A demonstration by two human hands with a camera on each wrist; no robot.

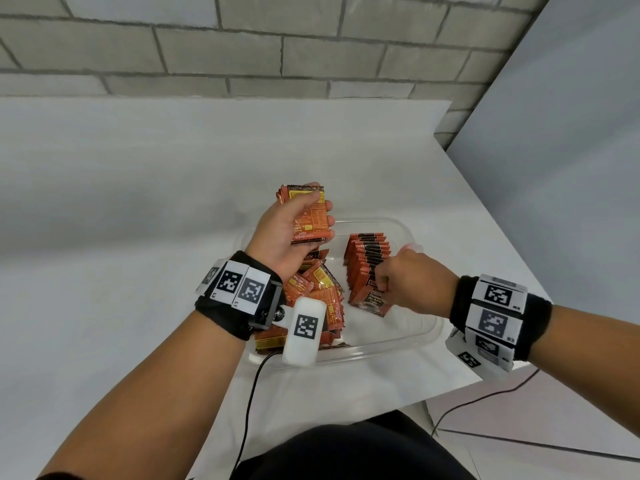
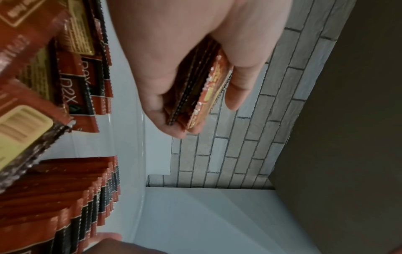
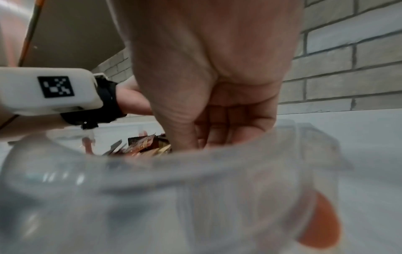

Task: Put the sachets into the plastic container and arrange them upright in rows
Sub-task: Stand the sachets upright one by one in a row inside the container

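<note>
A clear plastic container (image 1: 408, 336) sits on the white table. My left hand (image 1: 294, 223) holds a stack of orange sachets (image 1: 310, 216) above the container's far left corner; the same stack of sachets (image 2: 202, 89) shows edge-on between thumb and fingers in the left wrist view. A row of upright sachets (image 1: 367, 261) stands in the right half of the container. My right hand (image 1: 391, 280) is curled at the near end of that row, pinching the front sachet (image 1: 372, 299). A loose pile of sachets (image 1: 315, 299) lies in the left half.
The container's rim (image 3: 195, 165) fills the lower right wrist view, blurred. A brick wall (image 1: 242, 46) runs behind the table (image 1: 121, 202). The table's right edge runs close to the container. A black cable (image 1: 249, 403) hangs off the near edge.
</note>
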